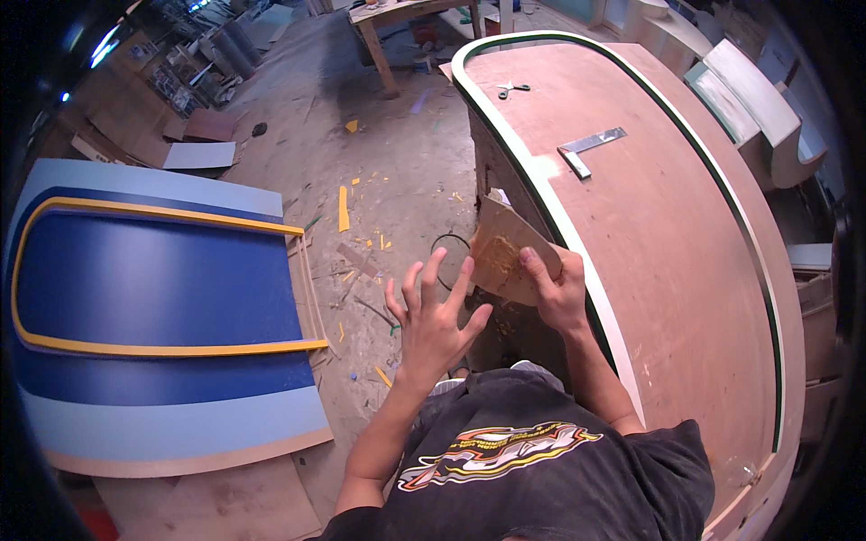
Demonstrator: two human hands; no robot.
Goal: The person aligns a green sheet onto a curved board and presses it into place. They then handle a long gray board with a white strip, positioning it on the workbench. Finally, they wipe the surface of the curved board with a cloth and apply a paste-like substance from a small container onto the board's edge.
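My right hand [561,287] grips a small flat brown board [507,251], thumb on its face and fingers behind. A rough tan smear, perhaps glue, covers part of that face. Just left of the board, my left hand [435,311] is raised with its fingers spread, holding nothing. Close by on the right stands a wooden work table [667,261] with a curved white and dark green edging strip [516,149] set on it. On its top lie a metal try square [586,151] and a pair of scissors [510,89].
To the left lies a curved blue panel [162,279] with a yellow strip [180,348] around it. Yellow scraps [344,209] and offcuts litter the concrete floor [298,135]. A wooden bench [374,41] stands further off. Curved white pieces [744,86] are stacked beyond the table.
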